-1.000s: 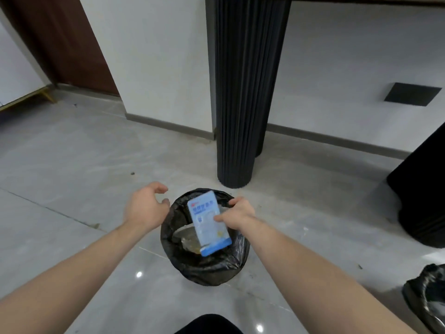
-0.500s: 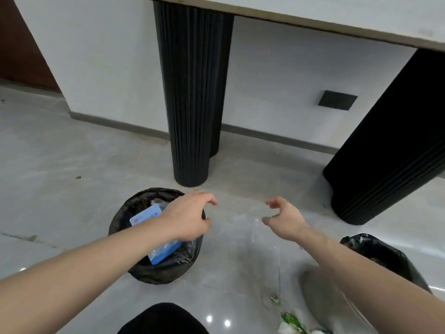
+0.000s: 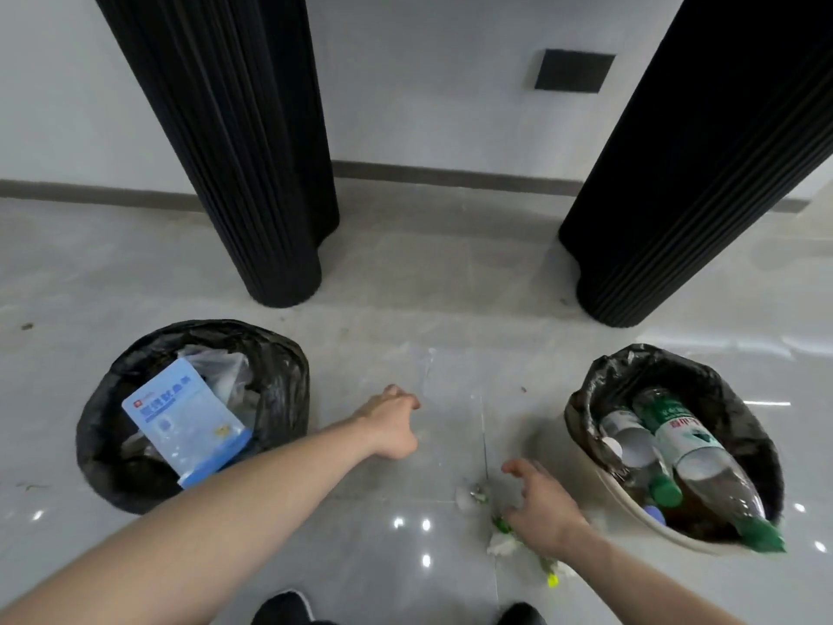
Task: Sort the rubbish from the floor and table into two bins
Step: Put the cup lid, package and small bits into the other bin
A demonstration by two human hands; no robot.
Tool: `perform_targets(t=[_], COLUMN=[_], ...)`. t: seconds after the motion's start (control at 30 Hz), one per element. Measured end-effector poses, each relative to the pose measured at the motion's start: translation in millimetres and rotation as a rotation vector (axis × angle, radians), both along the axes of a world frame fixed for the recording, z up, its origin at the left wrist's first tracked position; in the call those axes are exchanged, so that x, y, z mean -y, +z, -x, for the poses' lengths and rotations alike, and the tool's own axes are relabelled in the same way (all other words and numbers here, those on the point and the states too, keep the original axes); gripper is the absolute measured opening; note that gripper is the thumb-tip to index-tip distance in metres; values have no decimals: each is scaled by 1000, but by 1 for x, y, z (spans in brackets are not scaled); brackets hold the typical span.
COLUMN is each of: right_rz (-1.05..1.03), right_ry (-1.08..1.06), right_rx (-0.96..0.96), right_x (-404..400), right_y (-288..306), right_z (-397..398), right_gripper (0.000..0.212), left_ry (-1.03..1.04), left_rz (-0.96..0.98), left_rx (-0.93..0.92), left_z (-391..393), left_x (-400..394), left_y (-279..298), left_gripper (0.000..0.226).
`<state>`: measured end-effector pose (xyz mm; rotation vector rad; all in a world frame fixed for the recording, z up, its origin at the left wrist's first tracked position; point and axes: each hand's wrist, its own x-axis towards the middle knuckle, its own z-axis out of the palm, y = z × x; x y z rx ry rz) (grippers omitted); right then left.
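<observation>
Two bins with black liners stand on the grey floor. The left bin (image 3: 288, 381) holds a blue and white packet (image 3: 185, 421) and clear plastic. Inside the right bin (image 3: 599, 385) lie plastic bottles (image 3: 703, 462) with green caps. Between them, a small pile of white and green scraps (image 3: 500, 541) lies on the floor with a crumpled bit (image 3: 471, 496) beside it. My right hand (image 3: 541, 507) hovers just over the pile, fingers spread and holding nothing. My left hand (image 3: 392, 421) hangs loosely curled over bare floor between the bins, empty.
Two black fluted table legs (image 3: 252, 173) (image 3: 703, 182) stand behind the bins, in front of a white wall (image 3: 428, 83) with a dark plate (image 3: 574, 70). My dark shoes (image 3: 281, 608) show at the bottom edge.
My right hand let go of the blue packet, which now lies in the left bin. The view swung right and down; my right hand dropped toward the scraps on the floor.
</observation>
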<state>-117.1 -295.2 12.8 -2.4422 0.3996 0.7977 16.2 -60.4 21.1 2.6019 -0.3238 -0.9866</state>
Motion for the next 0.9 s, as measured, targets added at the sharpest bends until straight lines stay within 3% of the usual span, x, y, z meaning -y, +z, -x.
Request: perform_targets(t=[0.2, 0.47, 0.67, 0.9], right_rz=[21, 83, 95, 75], right_ry=[-25, -36, -83, -94], right_rx=[28, -13, 97, 165], right_x=[20, 24, 33, 32], right_y=[-51, -90, -106, -118], right_z=[14, 33, 58, 65], right_gripper=[45, 69, 66, 64], left_ry=[15, -9, -59, -210], left_rz=[-55, -88, -166, 12], left_rx=[-2, 38, 64, 213], left_z=[-36, -57, -63, -19], left_x=[40, 66, 65, 60], left_y=[-58, -108, -126, -122], left_gripper=[71, 59, 62, 76])
